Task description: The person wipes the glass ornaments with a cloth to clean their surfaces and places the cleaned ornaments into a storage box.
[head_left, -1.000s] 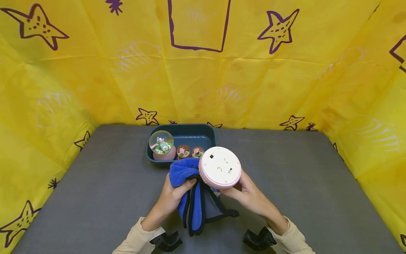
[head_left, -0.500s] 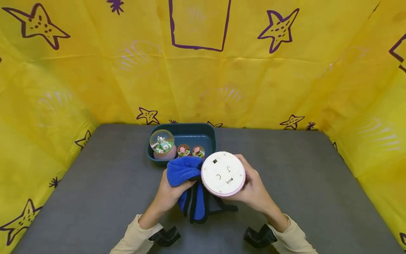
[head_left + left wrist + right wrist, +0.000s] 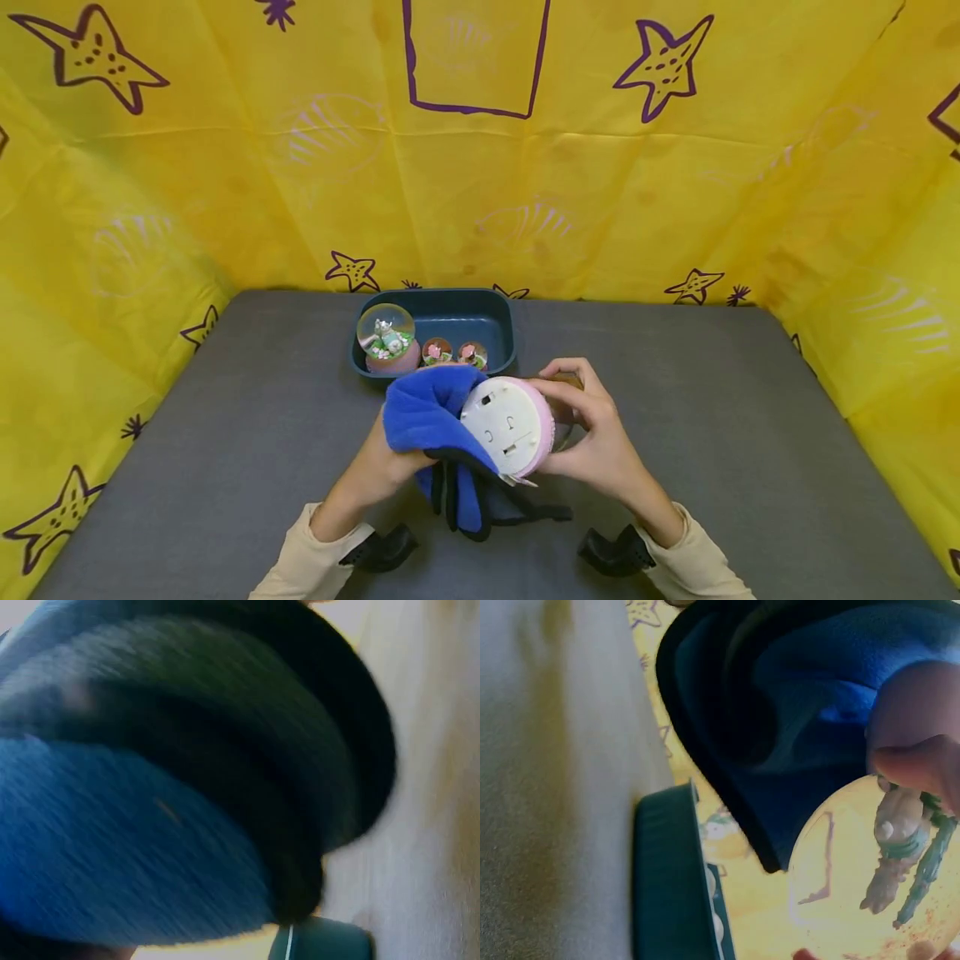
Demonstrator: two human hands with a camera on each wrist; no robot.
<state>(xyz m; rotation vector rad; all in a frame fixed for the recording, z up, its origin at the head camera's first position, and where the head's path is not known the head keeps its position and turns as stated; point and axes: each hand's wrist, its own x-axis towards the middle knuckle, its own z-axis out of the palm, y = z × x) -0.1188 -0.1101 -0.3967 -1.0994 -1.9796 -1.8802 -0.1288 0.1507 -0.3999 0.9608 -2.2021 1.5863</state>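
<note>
In the head view my right hand point(image 3: 600, 433) grips a snow globe with a pink base, tipped so the white underside point(image 3: 501, 425) faces the camera. The right wrist view shows its clear glass ball point(image 3: 832, 877) with a small figure inside, and fingertips against the glass. My left hand point(image 3: 375, 467) holds a blue cloth point(image 3: 427, 408) with black edging, which covers the left edge of the base. Part of the left hand is hidden by the cloth. In the left wrist view the blurred cloth point(image 3: 135, 847) fills most of the picture.
Behind the hands a dark teal tray point(image 3: 468, 315) stands on the grey table point(image 3: 712, 400). A larger snow globe point(image 3: 390, 337) sits at its left, with two small globes point(image 3: 437, 352) beside it. A yellow patterned cloth point(image 3: 480, 183) hangs around the table.
The globe's base has turned and shifted left, and the cloth now overlaps its edge. My right fingers have come round to the glass side. The tray has stayed put.
</note>
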